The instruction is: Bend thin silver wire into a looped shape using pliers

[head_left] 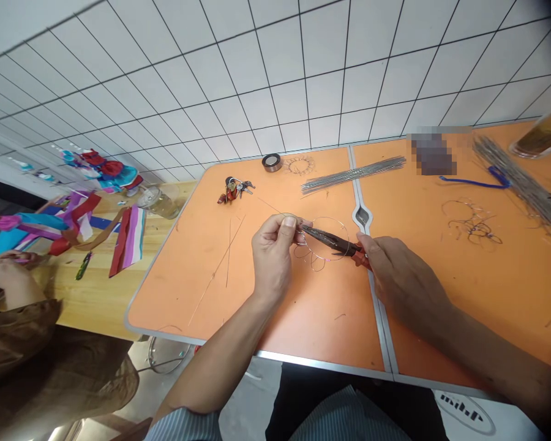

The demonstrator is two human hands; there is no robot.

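My left hand [275, 254] pinches a thin wire [329, 218] bent into a ring with small loops hanging below it. A straight end of wire sticks out past the thumb toward the upper left. My right hand [401, 272] is wrapped round the red handles of long-nose pliers [333, 240]. The pliers' dark jaws point left and reach the wire right at my left fingertips. Whether the jaw tips are clamped on the wire is hidden by the fingers. Both hands are above the orange folding table [321, 331].
Bundles of straight wire [353, 174] lie at the back and far right. Keys [239, 187], a tape roll [272, 162] and wire pieces [220, 263] rest on the orange top. Leftward, a co-worker's hands [9, 275] are near ribbons [127, 239] and a glass jar [158, 202].
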